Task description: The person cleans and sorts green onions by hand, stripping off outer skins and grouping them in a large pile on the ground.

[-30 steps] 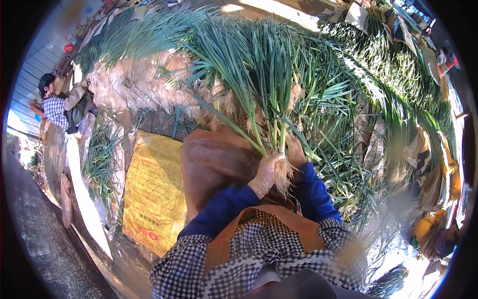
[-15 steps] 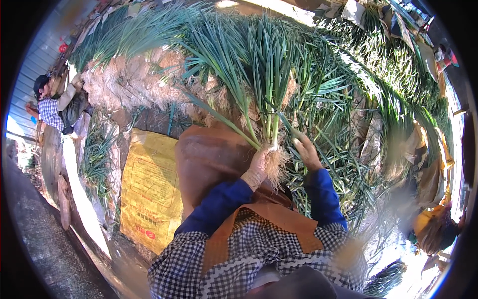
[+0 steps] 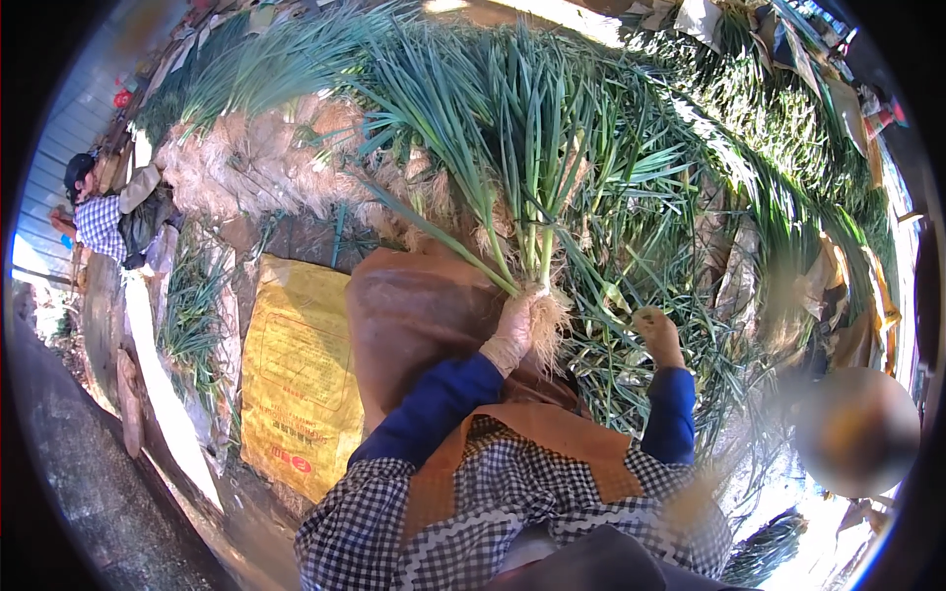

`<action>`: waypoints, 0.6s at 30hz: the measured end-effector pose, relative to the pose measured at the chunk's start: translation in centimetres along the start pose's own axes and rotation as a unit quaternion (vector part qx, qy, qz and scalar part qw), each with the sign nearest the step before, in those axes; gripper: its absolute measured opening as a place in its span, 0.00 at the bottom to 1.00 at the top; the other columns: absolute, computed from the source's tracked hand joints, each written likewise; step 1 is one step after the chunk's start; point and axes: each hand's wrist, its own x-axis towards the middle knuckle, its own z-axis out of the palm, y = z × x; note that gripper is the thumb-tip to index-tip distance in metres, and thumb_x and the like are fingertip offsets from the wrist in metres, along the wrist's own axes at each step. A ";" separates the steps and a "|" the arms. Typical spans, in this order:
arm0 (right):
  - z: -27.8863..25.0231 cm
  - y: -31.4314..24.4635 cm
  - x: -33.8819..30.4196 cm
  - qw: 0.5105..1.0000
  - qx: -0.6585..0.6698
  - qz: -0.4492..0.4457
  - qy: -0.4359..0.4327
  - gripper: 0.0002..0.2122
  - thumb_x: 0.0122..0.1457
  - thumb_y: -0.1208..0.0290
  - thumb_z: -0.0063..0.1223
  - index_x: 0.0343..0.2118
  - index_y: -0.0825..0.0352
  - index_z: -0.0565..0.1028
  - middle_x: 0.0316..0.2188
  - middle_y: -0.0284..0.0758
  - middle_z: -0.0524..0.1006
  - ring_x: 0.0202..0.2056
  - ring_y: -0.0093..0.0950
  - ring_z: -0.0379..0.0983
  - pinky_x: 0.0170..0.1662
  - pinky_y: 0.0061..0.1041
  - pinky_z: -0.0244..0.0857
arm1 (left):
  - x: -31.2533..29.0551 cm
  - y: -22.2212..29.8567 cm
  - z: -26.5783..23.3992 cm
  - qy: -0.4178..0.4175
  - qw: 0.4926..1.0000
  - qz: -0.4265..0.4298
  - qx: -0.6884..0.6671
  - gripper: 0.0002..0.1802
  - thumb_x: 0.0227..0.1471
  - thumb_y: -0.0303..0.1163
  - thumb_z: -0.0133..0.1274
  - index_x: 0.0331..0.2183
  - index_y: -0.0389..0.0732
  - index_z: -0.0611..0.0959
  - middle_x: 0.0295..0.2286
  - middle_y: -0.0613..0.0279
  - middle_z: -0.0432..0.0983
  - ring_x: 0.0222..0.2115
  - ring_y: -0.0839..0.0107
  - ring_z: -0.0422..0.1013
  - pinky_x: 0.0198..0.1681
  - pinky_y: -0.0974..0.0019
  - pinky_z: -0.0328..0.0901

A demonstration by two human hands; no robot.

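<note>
My left hand [image 3: 513,326] is closed round the root end of a bunch of green onions [image 3: 537,212]. Their pale roots [image 3: 548,327] hang beside my fingers, and the long green leaves point away from me. To the right, apart from the bunch, my right hand [image 3: 658,337] makes a fist. A loose green onion leaf [image 3: 597,283] runs up to this fist and seems gripped in it. Under the left hand, a brown apron [image 3: 419,305] covers my lap.
Green onions [image 3: 261,163] lie heaped across the far side, roots toward me. Stripped leaves [image 3: 641,379] litter the right. A yellow sack [image 3: 301,369] lies at my left. Another person [image 3: 103,212] works at the far left. A blurred round patch [image 3: 857,431] covers the lower right.
My right hand has moved right and toward me, away from the bunch, its fingers now curled into a fist. The left hand and the bunch stay nearly still.
</note>
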 end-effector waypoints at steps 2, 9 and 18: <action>0.5 -1.0 2.0 0.962 -0.182 -0.142 0.147 0.15 0.49 0.64 0.53 0.37 0.69 0.72 0.41 0.41 0.72 0.42 0.35 0.68 0.44 0.31 0.61 | 0.6 -0.6 -0.3 -0.017 1.000 -0.005 -0.004 0.09 0.47 0.29 0.50 0.33 0.36 0.74 0.23 0.66 0.69 0.22 0.77 0.67 0.24 0.74 0.64; 5.2 -10.6 9.1 0.971 0.086 -0.222 0.028 0.22 0.51 0.64 0.50 0.46 0.71 0.64 0.39 0.43 0.71 0.40 0.33 0.67 0.44 0.26 0.61 | 1.6 -1.6 -0.7 0.006 0.992 0.046 0.116 0.08 0.47 0.26 0.48 0.33 0.36 0.74 0.24 0.66 0.70 0.24 0.77 0.67 0.28 0.75 0.64; -8.7 -1.5 1.8 0.871 0.423 -0.222 0.119 0.15 0.51 0.61 0.48 0.36 0.66 0.72 0.30 0.35 0.73 0.32 0.27 0.69 0.39 0.27 0.65 | 1.5 -1.8 -1.3 -0.008 0.994 0.015 0.109 0.16 0.48 0.31 0.48 0.37 0.30 0.73 0.23 0.61 0.72 0.21 0.75 0.69 0.25 0.73 0.66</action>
